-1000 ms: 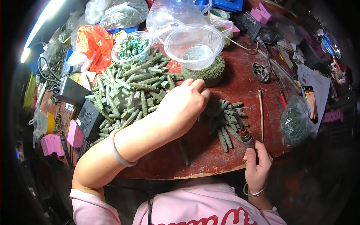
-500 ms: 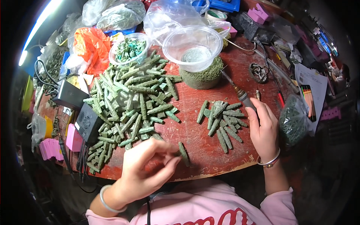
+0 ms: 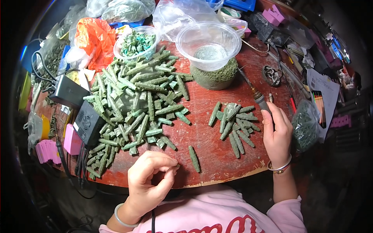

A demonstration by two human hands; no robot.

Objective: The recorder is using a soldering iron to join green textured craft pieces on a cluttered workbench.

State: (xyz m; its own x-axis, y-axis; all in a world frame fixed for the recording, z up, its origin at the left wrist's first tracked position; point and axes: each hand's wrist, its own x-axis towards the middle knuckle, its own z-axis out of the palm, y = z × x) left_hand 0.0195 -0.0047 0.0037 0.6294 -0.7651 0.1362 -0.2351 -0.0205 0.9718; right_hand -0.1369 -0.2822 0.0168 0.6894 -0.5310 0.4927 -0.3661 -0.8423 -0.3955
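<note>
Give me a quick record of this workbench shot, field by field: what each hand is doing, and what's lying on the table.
Left hand: fingers curled together at the table's near edge, nothing visibly held
Right hand: gripping a thin metal-tipped tool
Nearest piece: single green stick, lying apart between the hands
Large pile: green sticks, left half of the red table
Small pile: green sticks beside the right hand
Containers: clear bowl on a green block; tub of green bits

At the top centre of the frame a clear round plastic bowl sits on a mound of green powder. To its left is a crumpled orange plastic bag. At the left edge lie a black power box and pink rectangular blocks. White paper sheets lie at the right.
</note>
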